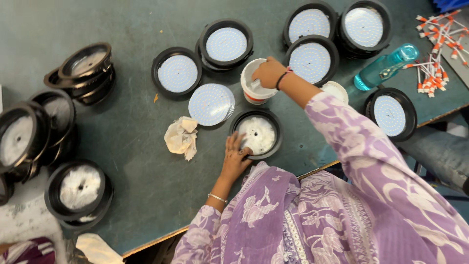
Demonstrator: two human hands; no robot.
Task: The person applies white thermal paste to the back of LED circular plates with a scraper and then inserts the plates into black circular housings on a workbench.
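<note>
So the left hand (236, 157) is resting flat with fingers spread on the rim of a round black housing (257, 133) sitting face up near the table's front edge, not gripping it, just pressing. Inside that housing is a lumpy white paste layer, kind of smeared and matte. The right hand (267, 72) is reaching into a white plastic tub (255, 82) with a red band around its lower wall, just behind the housing; fingers are curled down into the tub's mouth, and I can't tell what they've got hold of, if anything. The tub stands upright, opening facing up. Just left of the housing there's a loose round LED board (211, 104), white and dotted with tiny chips, lying flat, and next to that a crumpled cream rag (181, 138). A clear teal water bottle (386, 67) lies on its side, long axis running diagonally, cap end toward the front. Table (127, 146) is dull grey-green and scuffed.
</note>
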